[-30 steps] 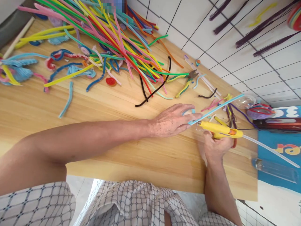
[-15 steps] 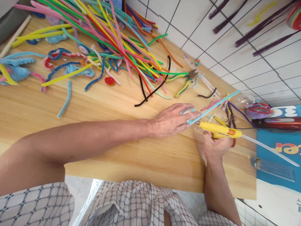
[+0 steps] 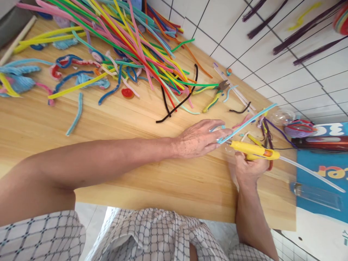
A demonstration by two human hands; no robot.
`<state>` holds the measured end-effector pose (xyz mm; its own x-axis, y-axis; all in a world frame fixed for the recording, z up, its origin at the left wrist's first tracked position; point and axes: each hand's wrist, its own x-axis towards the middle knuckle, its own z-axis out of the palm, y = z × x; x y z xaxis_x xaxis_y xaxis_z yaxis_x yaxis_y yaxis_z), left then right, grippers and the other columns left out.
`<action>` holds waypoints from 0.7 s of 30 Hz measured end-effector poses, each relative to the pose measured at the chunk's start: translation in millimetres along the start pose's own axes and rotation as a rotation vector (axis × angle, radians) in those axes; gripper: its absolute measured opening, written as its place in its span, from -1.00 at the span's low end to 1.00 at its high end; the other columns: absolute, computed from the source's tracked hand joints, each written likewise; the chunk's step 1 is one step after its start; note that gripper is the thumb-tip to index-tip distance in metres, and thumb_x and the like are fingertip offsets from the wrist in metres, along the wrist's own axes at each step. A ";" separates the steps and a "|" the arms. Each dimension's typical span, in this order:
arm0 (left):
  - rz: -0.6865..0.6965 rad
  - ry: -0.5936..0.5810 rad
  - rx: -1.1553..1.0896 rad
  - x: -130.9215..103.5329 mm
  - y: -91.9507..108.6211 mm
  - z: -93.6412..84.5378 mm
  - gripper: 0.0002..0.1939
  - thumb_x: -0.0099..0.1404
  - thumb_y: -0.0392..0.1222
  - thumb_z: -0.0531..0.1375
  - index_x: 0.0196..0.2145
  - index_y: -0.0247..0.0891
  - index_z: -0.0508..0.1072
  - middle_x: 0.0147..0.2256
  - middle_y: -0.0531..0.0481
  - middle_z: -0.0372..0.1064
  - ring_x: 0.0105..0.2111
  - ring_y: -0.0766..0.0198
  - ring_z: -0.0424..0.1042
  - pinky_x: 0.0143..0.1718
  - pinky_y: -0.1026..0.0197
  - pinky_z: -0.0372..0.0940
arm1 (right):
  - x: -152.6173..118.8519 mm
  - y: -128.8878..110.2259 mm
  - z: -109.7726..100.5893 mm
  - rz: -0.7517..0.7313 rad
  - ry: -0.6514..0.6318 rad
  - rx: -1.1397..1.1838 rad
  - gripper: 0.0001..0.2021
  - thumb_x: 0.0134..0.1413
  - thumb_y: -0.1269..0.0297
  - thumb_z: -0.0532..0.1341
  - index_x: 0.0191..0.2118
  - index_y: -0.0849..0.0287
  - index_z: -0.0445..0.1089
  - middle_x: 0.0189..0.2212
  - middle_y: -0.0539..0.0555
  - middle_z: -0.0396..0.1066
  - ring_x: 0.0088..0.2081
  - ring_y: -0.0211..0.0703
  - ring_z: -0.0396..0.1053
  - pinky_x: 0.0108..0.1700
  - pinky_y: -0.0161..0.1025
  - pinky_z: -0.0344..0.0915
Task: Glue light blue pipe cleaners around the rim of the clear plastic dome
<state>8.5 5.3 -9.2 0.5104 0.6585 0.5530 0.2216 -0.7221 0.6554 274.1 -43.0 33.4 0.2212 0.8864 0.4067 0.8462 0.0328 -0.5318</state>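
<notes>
My left hand (image 3: 199, 139) is closed on a light blue pipe cleaner (image 3: 250, 121), whose long straight end slants up to the right. Part of the same light blue piece curls at the fingers; how it runs between them is hidden. In my right hand (image 3: 248, 168) I grip a yellow hot glue gun (image 3: 251, 148), its metal nozzle pointing left at the pipe cleaner beside my left fingertips. Whether the nozzle touches it I cannot tell. A long translucent glue stick (image 3: 312, 174) sticks out of the gun's back end.
A heap of coloured pipe cleaners (image 3: 136, 47) covers the back left of the wooden table (image 3: 136, 177). Pliers (image 3: 214, 94) with yellow-green handles lie behind my hands. A short blue piece (image 3: 75, 114) and a red disc (image 3: 127, 93) lie leftward. A clear cylinder (image 3: 317, 195) lies at right.
</notes>
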 end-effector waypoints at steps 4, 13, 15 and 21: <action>-0.001 0.004 0.003 -0.4 0.3 -0.2 -0.47 0.62 -0.13 0.15 0.47 -0.15 0.31 0.46 -0.34 0.28 0.50 -0.10 0.28 0.50 -0.24 0.33 | -0.5 1.0 0.3 -0.014 0.003 0.011 -0.86 -0.14 0.20 0.29 -0.51 0.05 0.30 -0.58 -0.08 0.27 -0.49 -0.18 0.28 -0.37 -0.17 0.30; -0.014 -0.002 -0.012 -0.7 0.2 -0.2 -0.47 0.62 -0.14 0.17 0.47 -0.12 0.30 0.48 -0.32 0.26 0.51 -0.08 0.26 0.51 -0.24 0.32 | -1.6 5.9 1.6 -0.016 0.025 0.027 -0.89 -0.11 0.23 0.32 -0.48 0.08 0.39 -0.54 -0.06 0.37 -0.46 -0.14 0.38 -0.27 -0.12 0.41; -0.011 0.002 -0.016 -0.9 -0.3 0.4 -0.46 0.61 -0.14 0.18 0.47 -0.11 0.30 0.47 -0.32 0.26 0.51 -0.09 0.26 0.50 -0.26 0.33 | -1.8 8.7 1.9 -0.015 0.029 0.020 -0.90 -0.11 0.22 0.32 -0.45 0.10 0.42 -0.52 -0.04 0.41 -0.44 -0.11 0.42 -0.24 -0.10 0.44; 0.014 0.008 0.021 -1.2 -0.1 0.3 -0.48 0.64 -0.13 0.13 0.47 -0.18 0.30 0.47 -0.36 0.28 0.51 -0.10 0.28 0.49 -0.25 0.34 | -2.0 13.9 2.8 -0.004 0.026 0.015 -0.89 -0.11 0.21 0.30 -0.40 0.09 0.44 -0.50 -0.03 0.45 -0.38 -0.06 0.48 -0.18 -0.07 0.52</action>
<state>8.1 4.5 -10.1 0.5073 0.6499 0.5659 0.2318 -0.7354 0.6368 284.1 -43.1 23.1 0.2306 0.8738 0.4281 0.8399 0.0434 -0.5410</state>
